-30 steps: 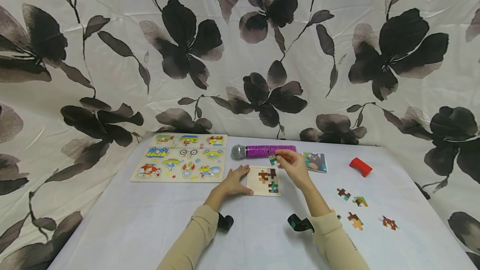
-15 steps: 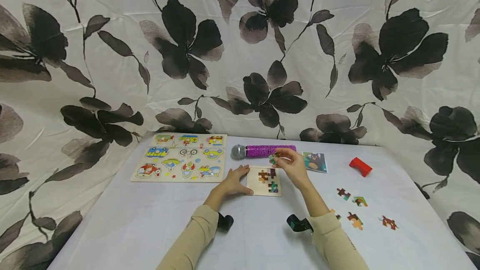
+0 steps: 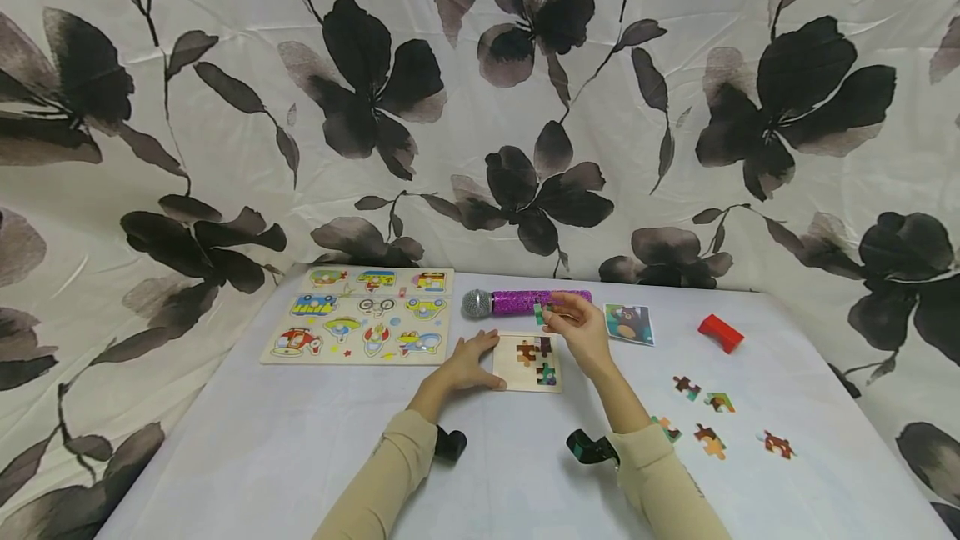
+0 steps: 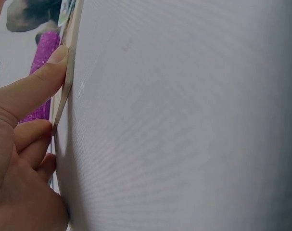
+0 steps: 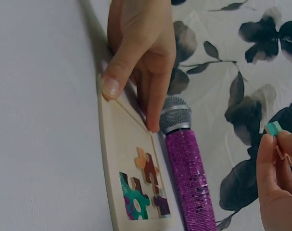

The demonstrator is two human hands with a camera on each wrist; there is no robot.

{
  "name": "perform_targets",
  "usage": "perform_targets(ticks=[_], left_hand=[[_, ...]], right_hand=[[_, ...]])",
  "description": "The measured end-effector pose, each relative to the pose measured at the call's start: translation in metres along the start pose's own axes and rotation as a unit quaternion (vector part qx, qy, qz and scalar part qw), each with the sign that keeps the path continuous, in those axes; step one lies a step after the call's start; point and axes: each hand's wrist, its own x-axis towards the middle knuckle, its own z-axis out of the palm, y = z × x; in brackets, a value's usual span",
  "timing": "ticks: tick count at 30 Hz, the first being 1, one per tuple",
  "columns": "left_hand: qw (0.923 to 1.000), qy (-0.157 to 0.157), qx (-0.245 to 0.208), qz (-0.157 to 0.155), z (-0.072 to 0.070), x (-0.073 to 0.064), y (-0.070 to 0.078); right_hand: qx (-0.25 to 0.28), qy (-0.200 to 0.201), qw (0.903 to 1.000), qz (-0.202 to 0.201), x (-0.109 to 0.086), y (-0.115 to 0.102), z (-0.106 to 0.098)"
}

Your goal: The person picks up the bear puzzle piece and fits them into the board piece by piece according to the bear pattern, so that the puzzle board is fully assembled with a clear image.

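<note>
My left hand (image 3: 467, 365) holds the left side of a small wooden puzzle board (image 3: 507, 375), thumb at the near corner and fingers at the far one. Several jigsaw pieces (image 5: 134, 199) lie inside the board's right half, brown, orange and green. Above the far right of the board, my right hand (image 3: 587, 338) pinches a green puzzle piece (image 3: 539, 315) between thumb and fingertips. That piece is raised, clear of the board; the right wrist view shows its teal edge (image 5: 273, 127).
Behind the board lies a purple glittery microphone (image 3: 517, 302). A bear picture card (image 3: 630, 325) and a red block (image 3: 722, 334) are to the right, with several loose pieces (image 3: 710, 442) nearer. A vehicle puzzle board (image 3: 360, 319) lies left. A floral cloth (image 3: 525, 107) hangs behind.
The right hand has shifted slightly left and turned the puzzle piece in its fingertips. More of a loose piece shows beside the right sleeve. The left hand and board stay still.
</note>
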Motion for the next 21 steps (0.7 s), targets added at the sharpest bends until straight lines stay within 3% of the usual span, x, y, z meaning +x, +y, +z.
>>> perform_targets(ticks=[11, 14, 17, 21], left_hand=[[1.0000, -0.005, 0.003, -0.004, -0.001, 0.000, 0.001], [1.0000, -0.006, 0.005, -0.004, -0.001, 0.000, 0.002], [1.0000, -0.004, 0.007, -0.002, -0.001, 0.000, 0.002], [0.9999, 0.000, 0.011, 0.001, -0.001, 0.000, 0.001]], right_hand=[[-0.088, -0.007, 0.9957, 0.030, 0.000, 0.004, 0.007], [-0.131, -0.022, 0.9910, 0.016, 0.000, 0.008, 0.009], [-0.207, -0.065, 0.9761, -0.018, -0.001, 0.013, 0.012], [-0.310, -0.133, 0.9401, -0.052, -0.002, 0.021, 0.017]])
